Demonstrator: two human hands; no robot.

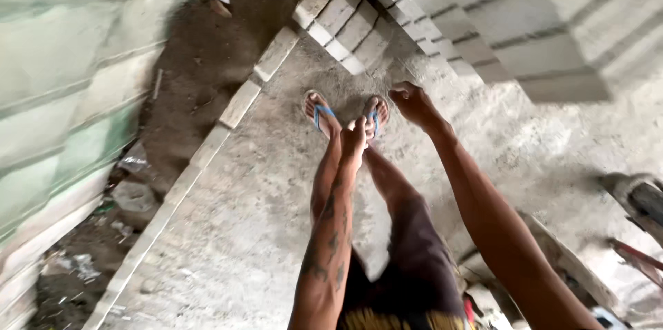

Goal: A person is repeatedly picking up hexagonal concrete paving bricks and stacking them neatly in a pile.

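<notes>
Head view, looking steeply down: both arms stretch forward over a rough concrete slab (262, 185). The left hand (355, 138) hangs with fingers drawn loosely together, holding nothing; its tattooed forearm runs lengthwise up the picture. The right hand (413, 102) is curled loosely, knuckles up, also holding nothing. Nearest to the hands is a short stack of pale bricks (349, 23), just ahead; its long axis runs diagonally from upper left to lower right, along the foot of a block wall (525, 19). Feet in blue flip-flops (323, 114) point toward the stack. A row of bricks (238, 105) edges the slab.
</notes>
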